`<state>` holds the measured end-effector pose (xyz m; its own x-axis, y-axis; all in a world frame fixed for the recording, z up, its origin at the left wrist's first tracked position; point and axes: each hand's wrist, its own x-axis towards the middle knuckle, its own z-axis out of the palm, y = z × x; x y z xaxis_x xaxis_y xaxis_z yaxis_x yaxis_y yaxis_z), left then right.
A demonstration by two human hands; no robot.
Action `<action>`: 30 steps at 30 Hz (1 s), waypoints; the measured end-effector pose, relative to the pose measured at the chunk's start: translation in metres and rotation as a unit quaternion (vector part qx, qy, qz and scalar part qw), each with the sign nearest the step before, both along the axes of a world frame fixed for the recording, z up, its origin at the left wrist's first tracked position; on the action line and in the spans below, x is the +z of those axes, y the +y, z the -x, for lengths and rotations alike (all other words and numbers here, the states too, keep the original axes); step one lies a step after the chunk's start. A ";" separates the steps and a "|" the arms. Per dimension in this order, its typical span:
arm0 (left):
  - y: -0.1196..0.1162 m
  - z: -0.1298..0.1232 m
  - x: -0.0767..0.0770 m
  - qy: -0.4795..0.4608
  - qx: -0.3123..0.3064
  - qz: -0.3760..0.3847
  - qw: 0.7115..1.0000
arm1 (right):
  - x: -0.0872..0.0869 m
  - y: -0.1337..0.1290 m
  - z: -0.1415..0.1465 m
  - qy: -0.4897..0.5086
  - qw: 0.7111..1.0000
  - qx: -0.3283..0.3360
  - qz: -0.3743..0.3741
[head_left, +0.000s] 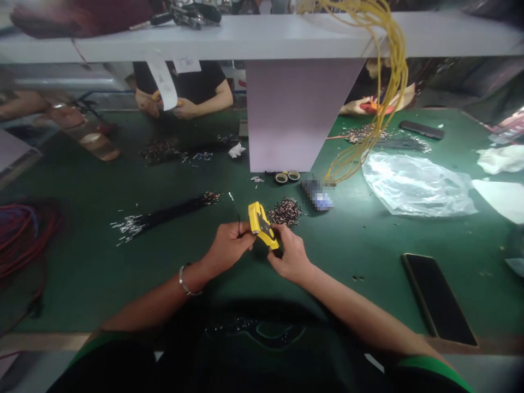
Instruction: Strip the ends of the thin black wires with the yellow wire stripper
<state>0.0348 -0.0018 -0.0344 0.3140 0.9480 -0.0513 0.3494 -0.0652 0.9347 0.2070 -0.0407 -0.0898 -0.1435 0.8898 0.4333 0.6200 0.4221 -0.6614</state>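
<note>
Through the head camera, I see the person's right hand (291, 254) gripping a yellow-and-black hand tool (262, 225), probably a wire stripper, with its fingers (295, 244) closed around the lower end. The left hand (227, 246) is just beside it, its fingers (239, 233) curled tightly around a thin dark wire (239, 222). From here, I can't tell whether the wire enters the tool. Both hands are over the near middle of the green worktop (69, 284). Just beyond the tool lies a heap of short wires with metal ends (284, 213), and to the left is a long black wire bundle (164, 216). I judge the step in hand to be working the wire's end with the tool, so the next move calls for keeping the wire steady against it. A phone (436, 299) lies to the near right.
</note>
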 end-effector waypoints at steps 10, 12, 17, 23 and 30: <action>-0.001 0.000 0.001 0.021 -0.012 -0.013 1.000 | -0.014 0.000 0.002 -0.011 0.999 -0.021 -0.029; -0.001 -0.001 0.001 0.021 -0.011 -0.010 1.000 | -0.015 -0.001 0.003 -0.015 0.999 -0.022 -0.030; 0.001 -0.001 0.001 0.031 -0.010 -0.002 0.999 | -0.015 -0.002 0.004 -0.014 0.999 -0.023 -0.024; 0.005 -0.001 -0.003 0.032 -0.026 0.018 0.999 | -0.020 -0.002 0.005 0.006 0.999 -0.031 0.007; 0.010 -0.004 -0.005 0.012 -0.023 0.042 0.999 | -0.024 0.001 0.005 0.023 0.998 -0.040 0.048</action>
<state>0.0389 0.0081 -0.0393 0.3539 0.9251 -0.1373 0.3705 -0.0039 0.9288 0.2025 -0.0395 -0.1138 -0.0523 0.9350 0.3507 0.6170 0.3064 -0.7249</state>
